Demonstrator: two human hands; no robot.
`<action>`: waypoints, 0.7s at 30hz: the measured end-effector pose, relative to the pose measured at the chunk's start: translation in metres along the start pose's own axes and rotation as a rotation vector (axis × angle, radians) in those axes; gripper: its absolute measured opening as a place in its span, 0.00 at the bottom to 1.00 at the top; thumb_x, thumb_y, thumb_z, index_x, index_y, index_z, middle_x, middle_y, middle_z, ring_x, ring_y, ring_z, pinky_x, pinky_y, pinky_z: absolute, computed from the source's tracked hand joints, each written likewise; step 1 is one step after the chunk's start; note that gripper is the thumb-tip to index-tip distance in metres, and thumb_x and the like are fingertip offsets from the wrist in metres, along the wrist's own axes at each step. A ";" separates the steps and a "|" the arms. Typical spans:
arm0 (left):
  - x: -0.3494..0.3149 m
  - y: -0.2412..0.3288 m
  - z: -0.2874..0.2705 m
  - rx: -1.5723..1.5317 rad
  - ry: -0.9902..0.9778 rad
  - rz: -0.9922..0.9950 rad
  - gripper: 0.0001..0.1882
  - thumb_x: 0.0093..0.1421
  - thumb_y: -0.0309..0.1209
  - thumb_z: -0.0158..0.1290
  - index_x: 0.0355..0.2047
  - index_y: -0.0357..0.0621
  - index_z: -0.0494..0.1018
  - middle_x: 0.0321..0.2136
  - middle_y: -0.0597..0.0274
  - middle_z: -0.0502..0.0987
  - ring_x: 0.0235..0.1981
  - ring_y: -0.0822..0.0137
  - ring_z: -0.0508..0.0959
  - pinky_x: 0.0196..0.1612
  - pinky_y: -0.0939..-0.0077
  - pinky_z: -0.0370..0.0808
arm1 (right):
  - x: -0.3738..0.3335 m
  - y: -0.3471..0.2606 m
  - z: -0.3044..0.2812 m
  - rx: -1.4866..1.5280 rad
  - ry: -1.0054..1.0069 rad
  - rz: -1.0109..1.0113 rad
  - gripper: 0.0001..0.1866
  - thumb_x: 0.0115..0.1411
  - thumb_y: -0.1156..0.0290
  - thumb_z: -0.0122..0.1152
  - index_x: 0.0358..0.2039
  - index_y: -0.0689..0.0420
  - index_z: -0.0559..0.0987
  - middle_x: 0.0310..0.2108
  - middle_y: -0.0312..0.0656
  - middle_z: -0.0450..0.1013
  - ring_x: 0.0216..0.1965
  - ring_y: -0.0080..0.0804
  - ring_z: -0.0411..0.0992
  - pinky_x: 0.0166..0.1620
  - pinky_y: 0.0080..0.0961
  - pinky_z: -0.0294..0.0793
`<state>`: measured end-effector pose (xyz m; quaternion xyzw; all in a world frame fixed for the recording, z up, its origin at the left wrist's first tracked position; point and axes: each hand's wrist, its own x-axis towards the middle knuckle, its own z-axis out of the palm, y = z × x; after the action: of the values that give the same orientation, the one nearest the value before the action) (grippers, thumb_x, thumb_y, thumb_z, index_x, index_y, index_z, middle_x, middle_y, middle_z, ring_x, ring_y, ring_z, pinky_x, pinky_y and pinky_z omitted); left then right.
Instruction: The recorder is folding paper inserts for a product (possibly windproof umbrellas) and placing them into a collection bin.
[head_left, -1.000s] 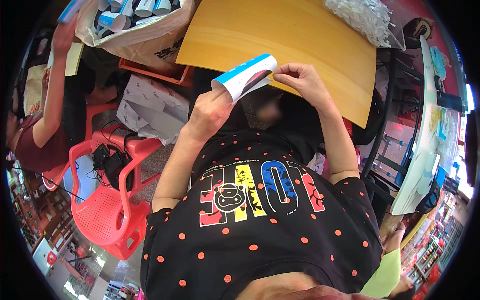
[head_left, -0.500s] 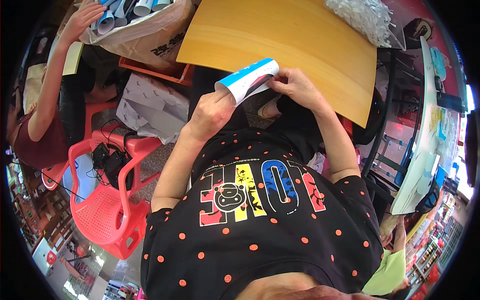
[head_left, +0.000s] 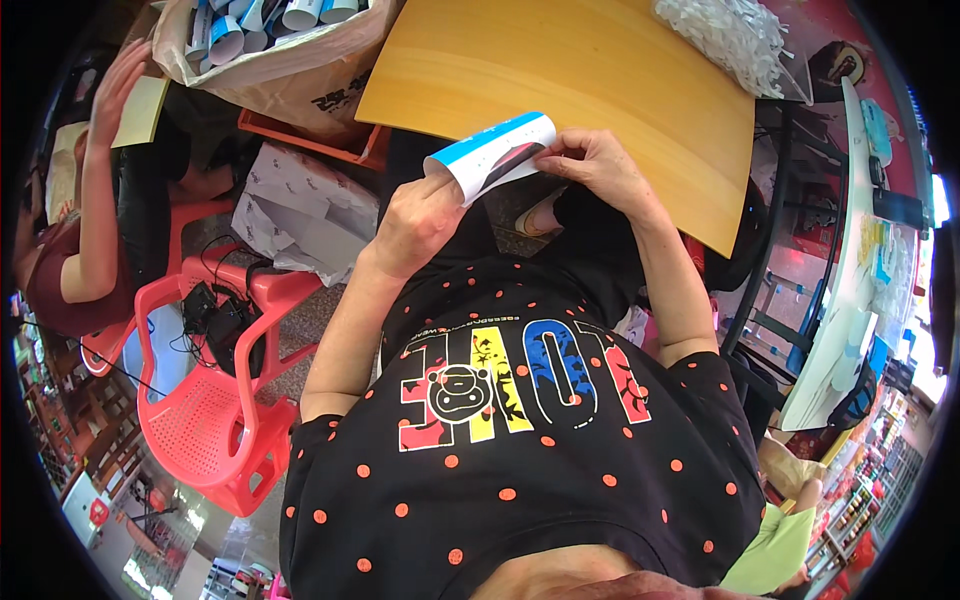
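In front of my chest I hold a curled paper sleeve (head_left: pixel 500 150), blue along the top and white below with a dark and pink print. Its left end shows an open round mouth. My left hand (head_left: pixel 415 225) is closed at that end, its fingertips partly hidden inside the sleeve. At the other end my right hand (head_left: pixel 598 172) pinches the sleeve's edge between thumb and forefinger. The sleeve is tilted, right end higher, beside the near edge of a yellow wooden table (head_left: pixel 560 70).
A large whitish bag (head_left: pixel 290 85) full of similar rolled sleeves stands at the far left, over an orange crate (head_left: pixel 310 140). A white box (head_left: pixel 300 215) and red plastic chair (head_left: pixel 205 430) are to my left. A co-worker's hand (head_left: pixel 118 90) is raised beyond. Translucent strips (head_left: pixel 730 40) lie far right.
The sleeve and my left hand have shifted slightly left. My right hand's fingers have changed their pose a little at the edge. The co-worker's hand has moved away from the bag, leftward and down.
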<state>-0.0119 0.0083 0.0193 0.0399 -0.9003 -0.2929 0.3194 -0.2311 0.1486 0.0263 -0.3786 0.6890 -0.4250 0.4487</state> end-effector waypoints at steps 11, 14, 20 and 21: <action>0.001 0.002 0.008 0.041 0.006 -0.026 0.13 0.49 0.20 0.60 0.37 0.36 0.76 0.26 0.53 0.78 0.25 0.56 0.79 0.27 0.69 0.75 | 0.002 0.000 0.006 -0.122 -0.025 0.033 0.14 0.56 0.64 0.58 0.32 0.65 0.78 0.25 0.36 0.74 0.29 0.23 0.70 0.36 0.23 0.70; 0.001 0.002 0.008 0.050 -0.007 -0.028 0.13 0.49 0.20 0.60 0.37 0.36 0.76 0.27 0.53 0.78 0.25 0.56 0.79 0.27 0.69 0.75 | 0.004 0.001 0.004 -0.167 -0.036 0.014 0.15 0.57 0.64 0.55 0.31 0.66 0.77 0.23 0.34 0.71 0.28 0.23 0.67 0.34 0.24 0.68; -0.002 -0.004 0.007 0.031 -0.027 -0.001 0.14 0.48 0.18 0.59 0.37 0.35 0.75 0.27 0.51 0.77 0.27 0.54 0.79 0.28 0.69 0.76 | -0.004 0.003 0.004 -0.008 -0.025 0.017 0.12 0.58 0.67 0.55 0.27 0.64 0.75 0.23 0.29 0.68 0.27 0.18 0.64 0.33 0.21 0.66; -0.004 -0.006 0.007 0.035 -0.039 -0.001 0.14 0.48 0.18 0.59 0.37 0.35 0.75 0.27 0.51 0.77 0.27 0.54 0.79 0.28 0.69 0.76 | -0.008 0.001 0.003 0.029 -0.042 0.026 0.11 0.58 0.68 0.55 0.26 0.63 0.74 0.22 0.28 0.67 0.26 0.17 0.63 0.32 0.19 0.65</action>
<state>-0.0137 0.0074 0.0097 0.0402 -0.9114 -0.2778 0.3009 -0.2257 0.1550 0.0271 -0.3719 0.6781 -0.4210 0.4739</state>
